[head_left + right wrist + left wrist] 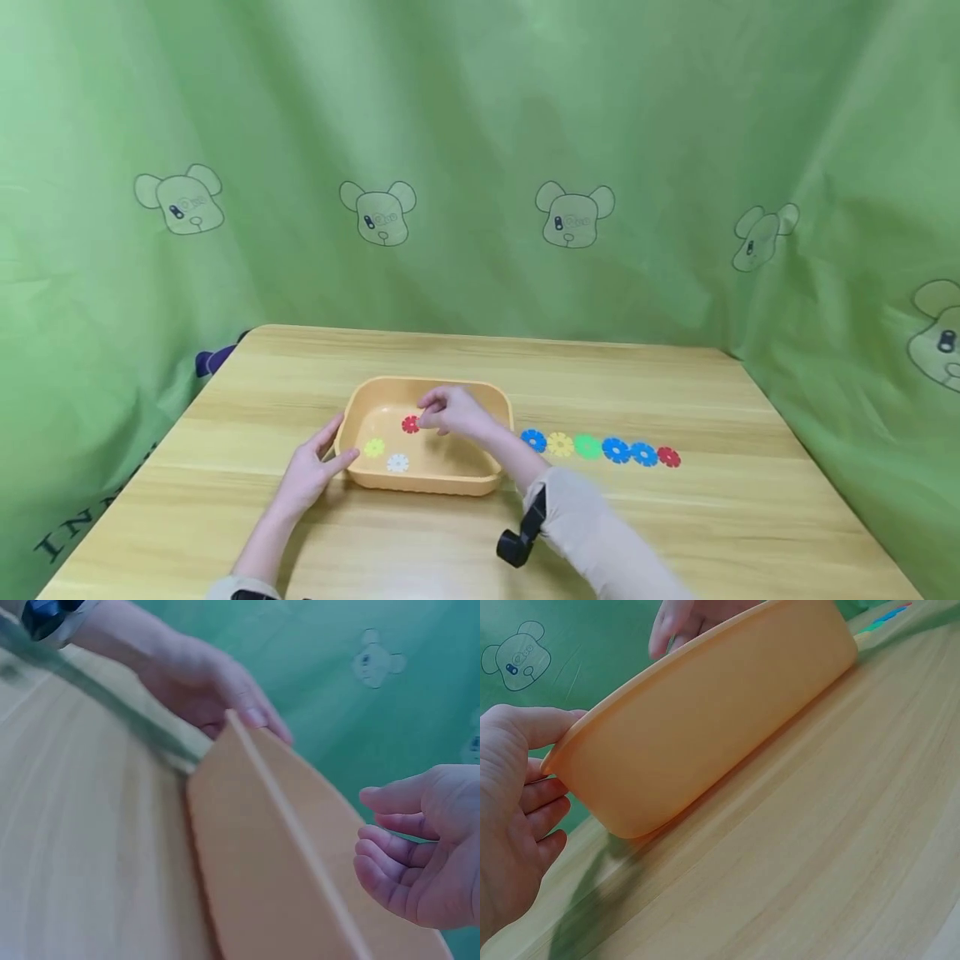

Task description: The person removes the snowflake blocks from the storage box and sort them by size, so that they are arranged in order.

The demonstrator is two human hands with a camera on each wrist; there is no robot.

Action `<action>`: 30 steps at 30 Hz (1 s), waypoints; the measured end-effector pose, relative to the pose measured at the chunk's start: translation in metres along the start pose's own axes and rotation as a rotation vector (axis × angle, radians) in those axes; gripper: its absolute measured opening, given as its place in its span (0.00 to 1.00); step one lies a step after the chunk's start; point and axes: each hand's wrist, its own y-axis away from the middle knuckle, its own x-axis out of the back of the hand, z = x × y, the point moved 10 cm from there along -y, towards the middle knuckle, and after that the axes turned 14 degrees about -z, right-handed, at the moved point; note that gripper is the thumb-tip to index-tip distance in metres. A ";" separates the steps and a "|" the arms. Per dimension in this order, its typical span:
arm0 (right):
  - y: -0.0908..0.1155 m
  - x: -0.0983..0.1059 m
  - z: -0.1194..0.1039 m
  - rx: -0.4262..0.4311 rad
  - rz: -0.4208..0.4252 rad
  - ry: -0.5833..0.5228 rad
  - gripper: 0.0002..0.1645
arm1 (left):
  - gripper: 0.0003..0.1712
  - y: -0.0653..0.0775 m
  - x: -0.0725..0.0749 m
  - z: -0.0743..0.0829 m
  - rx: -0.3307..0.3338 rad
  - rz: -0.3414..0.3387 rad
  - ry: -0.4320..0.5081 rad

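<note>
A shallow light-orange plastic basin (427,483) stands on the table. My left hand (307,472) holds its left end; in the left wrist view the thumb (551,724) lies on the rim and the fingers are bent against the outer wall. Over the inside of the basin hovers my right hand (456,412), its fingers loosely curled. Nothing shows between its thumb and fingers in the right wrist view. Close to those fingertips is a red snowflake disc (409,424). A yellow snowflake disc (373,448) and a white snowflake disc (397,462) lie on the basin floor.
Right of the basin, several snowflake discs run in a row on the wooden table (720,517), from a blue disc (533,441) through yellow, green and more blue to a red one (668,457). A green curtain (480,100) with mouse-like faces hangs behind the table.
</note>
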 end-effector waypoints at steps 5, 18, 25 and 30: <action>-0.019 -0.021 0.006 -0.014 -0.026 0.063 0.16 | 0.41 -0.001 0.000 0.001 -0.006 0.000 0.006; -0.039 -0.053 0.024 -0.100 -0.067 0.199 0.14 | 0.39 0.000 0.000 0.003 -0.032 0.008 0.016; -0.040 -0.061 0.024 -0.082 -0.101 0.293 0.15 | 0.39 -0.001 0.001 0.002 -0.037 0.021 0.027; -0.042 -0.066 0.021 -0.052 -0.130 0.470 0.12 | 0.39 -0.001 0.001 0.000 -0.047 0.021 0.017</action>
